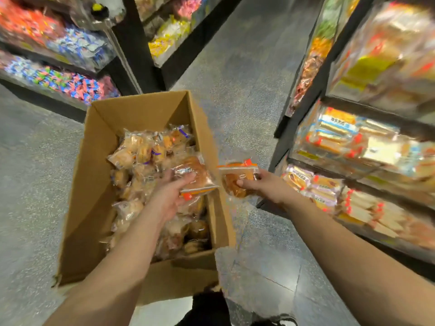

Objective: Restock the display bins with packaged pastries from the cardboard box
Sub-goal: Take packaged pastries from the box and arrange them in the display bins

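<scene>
An open cardboard box (94,184) stands on the floor, holding several clear-wrapped pastries (141,151). Over the box's right side my left hand (169,194) grips a packaged bun with orange trim (195,177). Just right of the box wall my right hand (263,184) holds another packaged bun (235,182) above the floor, its thumb on the wrapper. The display bins (357,170) of packaged pastries rise on the right, the lowest bin (317,189) right behind my right hand.
Shelves of bright wrapped sweets (58,76) line the left and the far middle (169,36). Grey speckled floor (247,90) runs between the black shelf frames. A dark shoe (207,307) shows at the bottom edge below the box.
</scene>
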`<state>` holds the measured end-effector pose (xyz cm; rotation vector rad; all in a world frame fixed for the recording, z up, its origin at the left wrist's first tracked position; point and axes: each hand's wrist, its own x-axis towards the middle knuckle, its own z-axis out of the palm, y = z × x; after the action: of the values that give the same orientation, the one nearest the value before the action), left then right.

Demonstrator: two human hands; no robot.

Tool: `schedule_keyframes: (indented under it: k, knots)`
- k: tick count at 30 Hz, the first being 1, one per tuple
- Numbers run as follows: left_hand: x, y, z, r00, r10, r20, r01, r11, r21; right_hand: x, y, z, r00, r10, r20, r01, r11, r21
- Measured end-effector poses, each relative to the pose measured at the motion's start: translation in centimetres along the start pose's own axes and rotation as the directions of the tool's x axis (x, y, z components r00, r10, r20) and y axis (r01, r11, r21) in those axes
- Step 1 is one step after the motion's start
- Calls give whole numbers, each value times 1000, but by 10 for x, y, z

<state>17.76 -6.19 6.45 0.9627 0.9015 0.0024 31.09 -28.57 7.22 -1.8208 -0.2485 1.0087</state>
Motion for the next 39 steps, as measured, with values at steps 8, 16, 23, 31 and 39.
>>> schedule_keyframes:
  k: [8,16,23,31,39]
  knots:
    - [-79,-69,177,970,11,242,-112,907,407,-130,101,-143,985,-41,-167,71,981,178]
    - [-132,-138,345,909,32,416,-295,754,587,-272,165,-256,908,-50,-417,152,965,215]
    - [-169,-159,466,757,47,651,-598,452,662,-358,195,-325,773,-77,-629,297,921,253]
    - [-186,-176,582,586,15,810,-807,101,582,-406,217,-389,694,-35,-719,391,856,337]
    - [-154,-192,702,542,-144,828,-756,346,556,-411,232,-489,685,13,-728,415,815,405]
